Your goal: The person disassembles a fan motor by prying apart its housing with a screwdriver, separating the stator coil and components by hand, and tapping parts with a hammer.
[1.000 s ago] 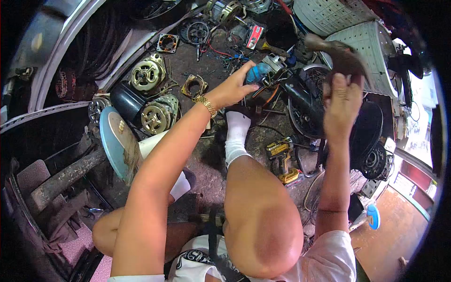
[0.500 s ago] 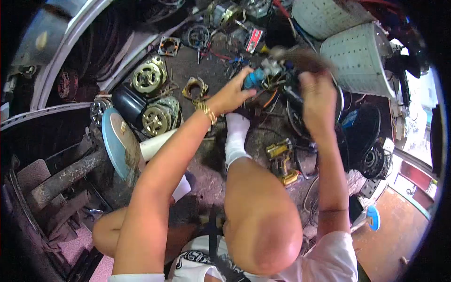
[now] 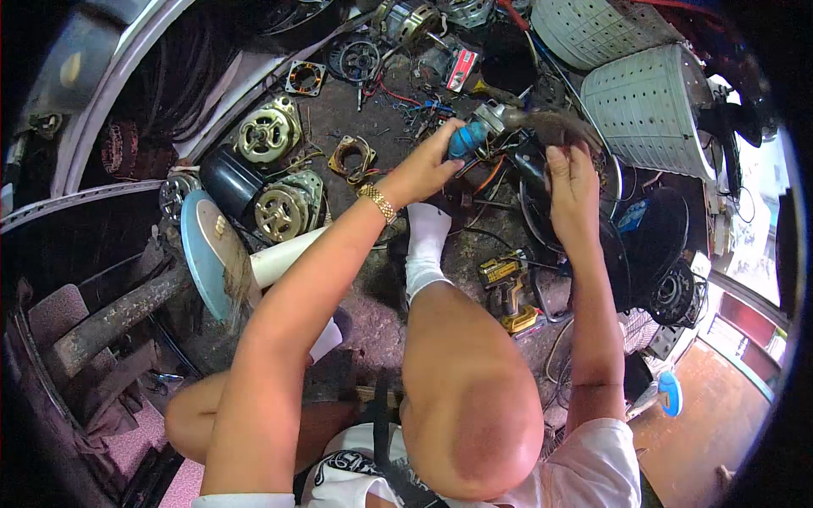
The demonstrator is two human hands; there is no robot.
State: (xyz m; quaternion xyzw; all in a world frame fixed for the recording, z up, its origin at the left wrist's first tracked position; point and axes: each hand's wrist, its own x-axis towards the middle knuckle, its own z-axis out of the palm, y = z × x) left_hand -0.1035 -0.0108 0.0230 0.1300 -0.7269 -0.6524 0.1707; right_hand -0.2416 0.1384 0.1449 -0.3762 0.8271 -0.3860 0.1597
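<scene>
Blue-and-silver motor part sits beyond the white-socked foot, the left hand's fingers curled around its blue end. The right hand's fingers close on a hammer, head at the silver end. Beyond, a red-and-white box bears illegible print.

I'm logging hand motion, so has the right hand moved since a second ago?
Yes: the right hand has shifted left in the view, toward the left hand, judged against the yellow drill on the floor.
</scene>
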